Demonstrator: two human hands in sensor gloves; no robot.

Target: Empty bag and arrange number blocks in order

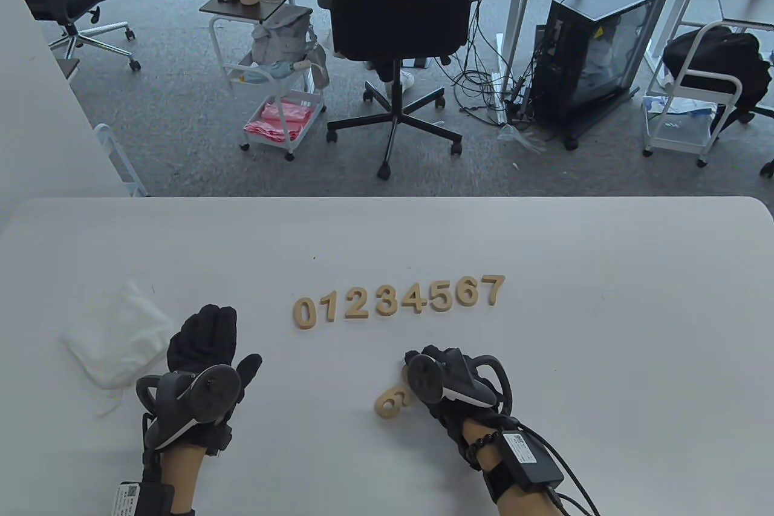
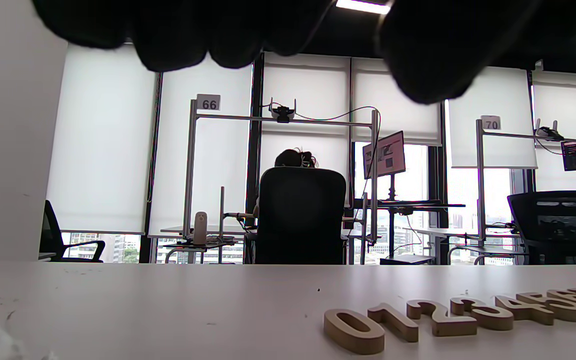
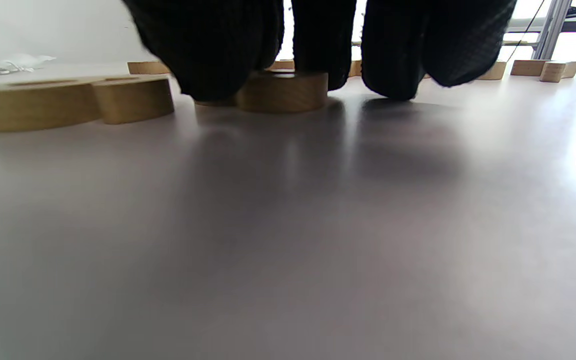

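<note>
While the row of blocks 0 to 7 (image 1: 399,301) lies ordered at table centre, two loose blocks (image 1: 393,401) remain at its 6 o'clock. My right hand (image 1: 450,386) reaches down onto one; whether it grips, I cannot tell. My left hand (image 1: 205,346) rests flat, holding nothing, the emptied bag (image 1: 118,337) at its 9 o'clock.

Grey carpet (image 1: 181,104) lay beyond the white table (image 1: 604,274); a black office chair (image 1: 399,2) faced bright, blind-covered windows (image 2: 103,140).

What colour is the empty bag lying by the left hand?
White; the bag shows best in the table view.
</note>
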